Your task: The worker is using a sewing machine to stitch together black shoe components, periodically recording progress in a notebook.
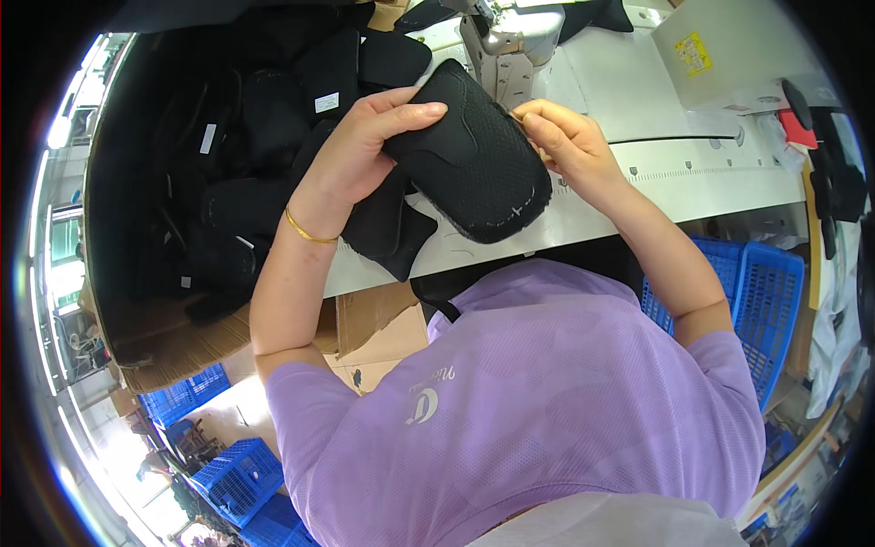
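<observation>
A black padded fabric piece (483,164) with a rounded lower end is held up in front of the sewing machine (512,46). White stitch marks run along its rounded edge, and a curved seam crosses its face. My left hand (378,137), below which a gold bangle circles the wrist, grips its upper left side with the thumb on top. At the piece's right edge, my right hand (570,141) is closed in a pinch; whether a loose thread is between the fingertips I cannot tell. More black fabric pieces (387,223) lie beneath my left hand.
A large cardboard box (173,360) filled with black pieces, some with white labels, stands at the left. The white table (674,173) bears a printed ruler along its front. Blue crates (766,310) stand at the right, others (239,479) lower left. A pale box (729,55) sits back right.
</observation>
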The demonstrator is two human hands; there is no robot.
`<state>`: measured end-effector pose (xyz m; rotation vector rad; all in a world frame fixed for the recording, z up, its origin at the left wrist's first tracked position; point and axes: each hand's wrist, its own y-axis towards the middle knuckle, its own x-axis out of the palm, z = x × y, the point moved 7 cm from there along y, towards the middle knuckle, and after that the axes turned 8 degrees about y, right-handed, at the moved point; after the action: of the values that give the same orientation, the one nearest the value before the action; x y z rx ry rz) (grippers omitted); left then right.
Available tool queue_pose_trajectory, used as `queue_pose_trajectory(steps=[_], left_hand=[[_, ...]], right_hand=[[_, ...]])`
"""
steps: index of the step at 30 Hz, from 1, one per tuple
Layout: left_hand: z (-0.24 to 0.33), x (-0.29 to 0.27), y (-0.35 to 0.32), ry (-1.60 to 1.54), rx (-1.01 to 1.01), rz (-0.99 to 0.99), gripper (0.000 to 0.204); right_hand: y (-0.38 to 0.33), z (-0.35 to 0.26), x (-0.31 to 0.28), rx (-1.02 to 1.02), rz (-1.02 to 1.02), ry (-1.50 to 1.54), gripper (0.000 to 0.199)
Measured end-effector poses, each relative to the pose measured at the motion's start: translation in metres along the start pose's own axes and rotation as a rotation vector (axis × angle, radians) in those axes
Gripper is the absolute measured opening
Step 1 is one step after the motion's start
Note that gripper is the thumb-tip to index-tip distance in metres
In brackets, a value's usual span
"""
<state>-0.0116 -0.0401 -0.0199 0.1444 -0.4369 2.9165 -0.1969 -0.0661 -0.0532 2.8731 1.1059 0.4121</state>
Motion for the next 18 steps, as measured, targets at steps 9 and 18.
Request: queue_pose_trajectory(steps=[9, 18], left_hand=[[-0.018, 0.017, 0.006, 0.016, -0.034, -0.066, 0.024], [0.023, -0.060, -0.008, 1.862, 0.383, 0.928, 0.048]], right_hand=[[-0.005, 0.008, -0.014, 0.194, 0.113, 0.093, 0.028], [-0.026, -0.025, -0.132, 0.178, 0.509, 0.069, 0.036]])
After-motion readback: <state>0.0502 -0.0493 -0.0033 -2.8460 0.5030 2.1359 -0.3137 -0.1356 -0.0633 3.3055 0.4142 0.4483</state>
